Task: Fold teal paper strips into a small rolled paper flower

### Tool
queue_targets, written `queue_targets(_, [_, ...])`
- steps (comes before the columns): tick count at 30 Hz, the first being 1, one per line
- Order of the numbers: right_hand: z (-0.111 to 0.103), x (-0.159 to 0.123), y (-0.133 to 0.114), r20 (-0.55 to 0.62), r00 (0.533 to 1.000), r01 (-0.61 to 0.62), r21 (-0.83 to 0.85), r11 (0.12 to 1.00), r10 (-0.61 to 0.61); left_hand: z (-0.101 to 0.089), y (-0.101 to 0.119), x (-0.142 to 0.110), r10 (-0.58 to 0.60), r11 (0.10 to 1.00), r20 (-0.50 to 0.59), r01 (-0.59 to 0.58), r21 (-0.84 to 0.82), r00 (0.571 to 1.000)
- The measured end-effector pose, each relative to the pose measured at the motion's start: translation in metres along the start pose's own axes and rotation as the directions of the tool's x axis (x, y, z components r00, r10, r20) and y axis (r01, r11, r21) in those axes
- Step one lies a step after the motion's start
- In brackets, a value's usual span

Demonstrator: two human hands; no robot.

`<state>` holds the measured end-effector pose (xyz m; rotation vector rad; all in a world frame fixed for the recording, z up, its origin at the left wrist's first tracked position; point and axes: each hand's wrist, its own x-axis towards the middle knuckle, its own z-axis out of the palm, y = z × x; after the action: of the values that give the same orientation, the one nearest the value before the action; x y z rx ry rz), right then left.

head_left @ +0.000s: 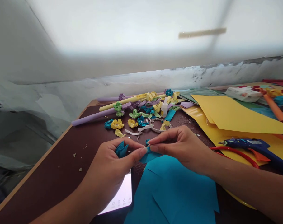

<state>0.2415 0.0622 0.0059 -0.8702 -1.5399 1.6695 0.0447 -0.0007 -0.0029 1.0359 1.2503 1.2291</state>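
Observation:
My left hand (113, 165) and my right hand (178, 149) meet above the table, thumbs and forefingers pinching a blue paper strip (148, 156) between them. A small curled end of the strip stands up at the fingertips. Folded blue paper (122, 150) pokes out between the thumb and fingers of my left hand. Beneath the hands lie blue paper sheets (178, 189), overlapping. A phone (121, 194) with a lit screen rests under my left hand, which partly covers it.
Paper flowers (117, 124), rolled paper tubes (94, 116), a glue bottle (164, 109) and a tape ring (160, 125) lie at the back. At right are yellow sheets (234, 113), a blue glue gun (246, 143) and a white box (243, 93).

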Motion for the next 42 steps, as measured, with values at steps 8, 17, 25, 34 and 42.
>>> queue_targets(8, [0.002,-0.007,0.004,-0.024,0.952,0.292,-0.217,0.932,-0.304,0.002,0.003,-0.002,-0.088,0.996,0.071,0.09,-0.024,0.994])
queue_targets(17, [0.003,-0.008,0.003,-0.012,0.986,0.158,-0.274,0.949,-0.168,0.002,0.002,-0.003,0.061,0.996,0.008,-0.062,0.067,0.998])
queue_targets(25, [0.0,-0.002,-0.002,0.003,1.0,-0.024,-0.041,0.999,0.024,0.0,0.006,-0.006,0.097,0.961,-0.032,-0.085,0.264,0.995])
queue_targets(34, [0.003,-0.005,-0.001,-0.006,1.0,-0.024,-0.068,0.997,0.024,0.004,0.005,-0.005,0.013,0.976,0.058,-0.026,0.216,0.998])
queue_targets(42, [0.002,-0.004,-0.003,0.016,1.0,0.003,-0.137,0.991,-0.001,0.008,0.009,-0.007,0.022,0.977,0.07,-0.036,0.209,0.997])
